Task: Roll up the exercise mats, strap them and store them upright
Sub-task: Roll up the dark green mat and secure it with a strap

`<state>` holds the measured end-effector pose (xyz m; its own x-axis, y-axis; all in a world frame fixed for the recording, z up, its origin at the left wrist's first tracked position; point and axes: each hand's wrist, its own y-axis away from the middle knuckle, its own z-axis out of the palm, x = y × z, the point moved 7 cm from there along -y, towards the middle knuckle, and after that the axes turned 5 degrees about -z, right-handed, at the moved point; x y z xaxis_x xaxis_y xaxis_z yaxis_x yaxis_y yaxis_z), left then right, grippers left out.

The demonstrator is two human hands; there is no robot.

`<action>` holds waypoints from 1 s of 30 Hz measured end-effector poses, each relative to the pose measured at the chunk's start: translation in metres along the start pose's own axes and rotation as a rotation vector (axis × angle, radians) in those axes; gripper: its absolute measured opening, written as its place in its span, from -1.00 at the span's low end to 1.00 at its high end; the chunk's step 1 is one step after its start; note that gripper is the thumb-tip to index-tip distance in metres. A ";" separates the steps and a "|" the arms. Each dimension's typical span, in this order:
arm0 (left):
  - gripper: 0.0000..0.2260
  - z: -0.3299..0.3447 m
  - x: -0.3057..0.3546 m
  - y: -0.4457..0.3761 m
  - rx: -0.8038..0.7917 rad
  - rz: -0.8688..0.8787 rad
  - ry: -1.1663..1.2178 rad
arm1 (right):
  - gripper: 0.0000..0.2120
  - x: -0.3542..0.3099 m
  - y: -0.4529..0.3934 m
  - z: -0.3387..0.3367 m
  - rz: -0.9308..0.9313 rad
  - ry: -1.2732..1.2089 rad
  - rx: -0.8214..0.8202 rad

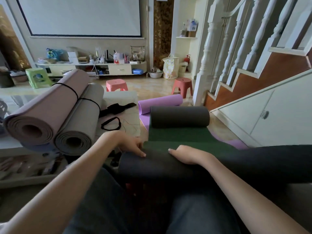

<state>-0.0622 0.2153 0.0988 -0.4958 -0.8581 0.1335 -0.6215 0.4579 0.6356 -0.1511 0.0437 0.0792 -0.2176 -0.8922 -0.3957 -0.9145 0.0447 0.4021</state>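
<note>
A dark green and black mat (179, 135) lies in front of me, its near end curled into a roll across my lap and its far end curled too. My left hand (130, 145) presses on the left end of the near roll, fingers over its edge. My right hand (187, 155) grips the roll's top near the middle. Under it lies a purple mat (160, 103), partly rolled at the far end. On the low table at left rest a pink rolled mat (49, 107) and a grey rolled mat (81, 124), each with a black strap around it. Loose black straps (111, 123) lie beside them.
A white low table (130, 119) stands left of the mats. Two red stools (183, 86) and a green stool (38, 77) stand on the floor beyond. A white staircase (236, 56) and cabinet run along the right. A cluttered TV console (94, 66) lines the far wall.
</note>
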 end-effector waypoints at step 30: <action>-0.66 -0.044 0.119 0.001 1.262 0.461 -0.520 | -0.39 0.063 0.058 -0.030 -0.043 0.345 0.739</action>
<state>-0.0954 0.1035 0.1484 -0.7869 -0.5249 -0.3244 -0.3230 0.7983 -0.5083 -0.2077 -0.0238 0.1024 -0.1705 -0.9826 -0.0733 -0.9345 0.1848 -0.3041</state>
